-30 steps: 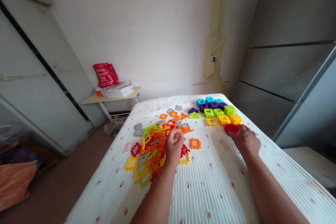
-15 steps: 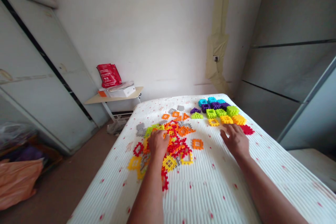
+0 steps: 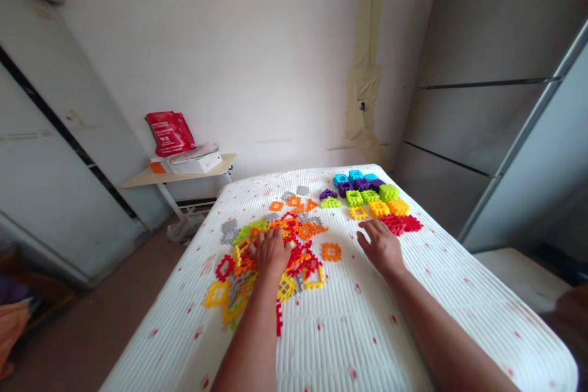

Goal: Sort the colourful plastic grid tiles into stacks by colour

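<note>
My left hand (image 3: 270,251) lies over a loose heap of plastic interlocking blocks, its fingers spread among flat red pieces (image 3: 301,254), yellow pieces (image 3: 217,294) and orange ones (image 3: 307,231). No piece shows clearly in its grasp. My right hand (image 3: 382,248) is open, thumb apart from the fingers, just left of and in front of red stacked blocks (image 3: 404,225). Behind it stand yellow stacks (image 3: 379,209), lime green stacks (image 3: 354,198), purple stacks (image 3: 361,184) and blue stacks (image 3: 355,175), grouped by colour in rows. A single orange square frame (image 3: 331,252) lies between my hands.
A ribbed white mattress (image 3: 340,331) with red marks bears all the blocks. Grey pieces (image 3: 228,228) lie at the heap's left edge. Beyond, a small table (image 3: 133,181) holds a red bag (image 3: 169,133) and a white box (image 3: 197,163). Grey cabinets stand on both sides.
My right hand has drawn back from the red stack, uncovering more of its blocks. My left hand's fingers have spread further over the heap. The view has turned slightly right.
</note>
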`<state>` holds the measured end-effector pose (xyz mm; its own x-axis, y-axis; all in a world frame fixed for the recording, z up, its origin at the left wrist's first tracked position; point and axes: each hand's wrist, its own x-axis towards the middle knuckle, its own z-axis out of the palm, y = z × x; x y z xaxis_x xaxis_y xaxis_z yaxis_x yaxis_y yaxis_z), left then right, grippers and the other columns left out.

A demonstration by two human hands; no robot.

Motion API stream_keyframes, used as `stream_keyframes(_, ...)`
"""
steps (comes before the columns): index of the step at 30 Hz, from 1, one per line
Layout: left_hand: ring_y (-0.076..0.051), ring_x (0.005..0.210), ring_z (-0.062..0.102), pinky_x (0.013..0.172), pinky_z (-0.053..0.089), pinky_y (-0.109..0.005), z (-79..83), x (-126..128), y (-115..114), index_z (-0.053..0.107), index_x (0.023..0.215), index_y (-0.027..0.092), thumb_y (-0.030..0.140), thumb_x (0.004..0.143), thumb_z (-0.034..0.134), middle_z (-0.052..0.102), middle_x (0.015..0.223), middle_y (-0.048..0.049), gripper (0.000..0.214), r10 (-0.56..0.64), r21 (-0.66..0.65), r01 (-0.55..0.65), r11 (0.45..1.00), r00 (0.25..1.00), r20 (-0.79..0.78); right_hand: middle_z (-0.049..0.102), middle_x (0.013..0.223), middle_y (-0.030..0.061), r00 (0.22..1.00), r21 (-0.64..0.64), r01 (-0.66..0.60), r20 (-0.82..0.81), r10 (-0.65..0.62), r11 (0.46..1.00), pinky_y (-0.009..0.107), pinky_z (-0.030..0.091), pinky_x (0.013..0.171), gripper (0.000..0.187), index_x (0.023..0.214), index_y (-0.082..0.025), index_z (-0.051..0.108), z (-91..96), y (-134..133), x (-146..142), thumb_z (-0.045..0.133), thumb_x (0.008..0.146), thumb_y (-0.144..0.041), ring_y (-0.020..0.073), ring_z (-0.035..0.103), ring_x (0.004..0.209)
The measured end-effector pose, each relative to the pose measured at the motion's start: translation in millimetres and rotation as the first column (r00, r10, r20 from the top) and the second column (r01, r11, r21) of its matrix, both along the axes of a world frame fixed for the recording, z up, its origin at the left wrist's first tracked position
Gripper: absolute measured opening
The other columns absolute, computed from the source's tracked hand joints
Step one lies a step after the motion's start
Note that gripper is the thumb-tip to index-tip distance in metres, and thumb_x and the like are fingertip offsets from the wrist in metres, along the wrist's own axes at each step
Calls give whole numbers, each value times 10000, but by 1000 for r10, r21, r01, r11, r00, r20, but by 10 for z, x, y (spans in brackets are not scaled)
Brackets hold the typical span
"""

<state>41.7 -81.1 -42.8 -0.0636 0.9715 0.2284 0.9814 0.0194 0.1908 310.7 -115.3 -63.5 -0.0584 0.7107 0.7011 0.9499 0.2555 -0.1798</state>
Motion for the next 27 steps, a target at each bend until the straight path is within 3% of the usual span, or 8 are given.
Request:
stream_keyframes(9,-265,1031,525,974,270,-501,3,-34,5,680,906,268,226,769,478,678,1029,-42,248,-4,66,2,998,1000,29,608,805,53,986,-241,-139,60,157,961,245,406,692,149,833,-179,617,29,-38,-238,469,854,-172,155,550,777)
stream_keyframes(19,-264,1026,540,890,379,-438,14,-60,24,675,978,287,234,792,438,675,1054,-28,305,-25,-26,23,999,999,-47,599,796,36,988,-292,-117,58,140,949,224,384,685,139,809,-182,597,58,-49,-258,468,856,-159,137,545,762)
stream_keyframes(23,-265,976,565,860,392,-424,37,-72,1,690,904,275,254,782,468,699,950,-47,254,-11,27,11,1000,1000,-4,607,814,39,989,-303,-114,58,137,946,226,390,686,139,821,-180,603,70,-60,-256,469,852,-157,140,551,774)
stream_keyframes(27,-258,972,561,870,381,-424,96,-56,-53,685,902,256,270,792,475,692,971,-61,237,-11,170,5,985,999,31,610,815,41,990,-310,-110,54,133,944,227,393,688,147,821,-177,610,62,-54,-252,468,854,-161,141,552,775)
